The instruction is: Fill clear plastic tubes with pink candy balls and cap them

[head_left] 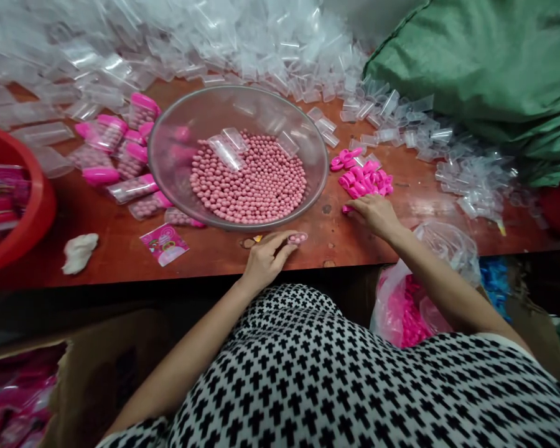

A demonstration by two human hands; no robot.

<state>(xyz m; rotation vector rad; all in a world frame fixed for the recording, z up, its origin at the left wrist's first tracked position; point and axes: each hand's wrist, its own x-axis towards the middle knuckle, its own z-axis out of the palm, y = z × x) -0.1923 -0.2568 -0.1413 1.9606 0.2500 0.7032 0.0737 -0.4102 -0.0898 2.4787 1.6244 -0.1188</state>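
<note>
One left hand point(266, 261), one right hand point(376, 218); one filled tube point(297, 238) in the left fingers point(280, 246); beyond them, one glass bowl point(327, 165); leftward, one printed card point(164, 244).

A reddish-brown wooden tabletop point(121, 249) is strewn with empty clear plastic tubes point(378, 121). A clear bowl point(280, 106) is placed at its middle, with filled pink-capped tubes point(133, 158) laid to the left and loose pink caps point(364, 182) heaped to the right. A printed card point(164, 244) and a white rag point(80, 253) are left near the front edge.
</note>
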